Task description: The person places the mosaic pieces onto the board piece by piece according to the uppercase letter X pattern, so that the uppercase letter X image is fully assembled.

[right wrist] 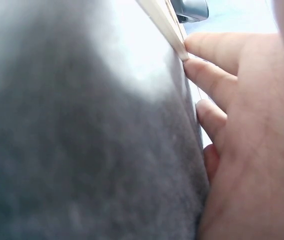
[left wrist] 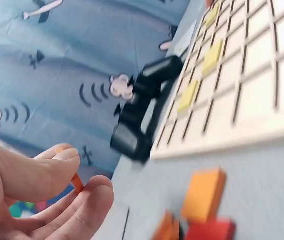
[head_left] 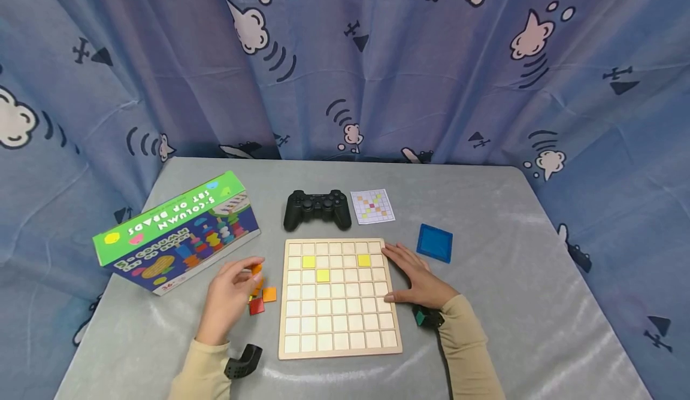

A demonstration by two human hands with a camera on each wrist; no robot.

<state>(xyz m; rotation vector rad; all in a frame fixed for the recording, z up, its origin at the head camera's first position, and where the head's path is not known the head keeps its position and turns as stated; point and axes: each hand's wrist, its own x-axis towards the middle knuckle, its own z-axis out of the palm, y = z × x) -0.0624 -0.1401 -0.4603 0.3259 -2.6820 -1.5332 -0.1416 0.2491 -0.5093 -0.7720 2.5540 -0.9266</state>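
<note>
Right hand [right wrist: 247, 145] fills right side of frame, fingers [right wrist: 217, 50] straight, tips touching pale wooden board edge [right wrist: 164, 25] at upper centre. Grey table surface [right wrist: 71, 140] blurred across left. Dark object [right wrist: 192, 10] at top, unclear.

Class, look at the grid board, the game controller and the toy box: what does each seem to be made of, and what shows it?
Grid board: pale, unpainted wood, seemingly, with a matte light grain colour and dark slots between cells. Game controller: black moulded plastic, slightly glossy. Toy box: printed cardboard, judging by its sharp folded edges and colour graphics.
</note>
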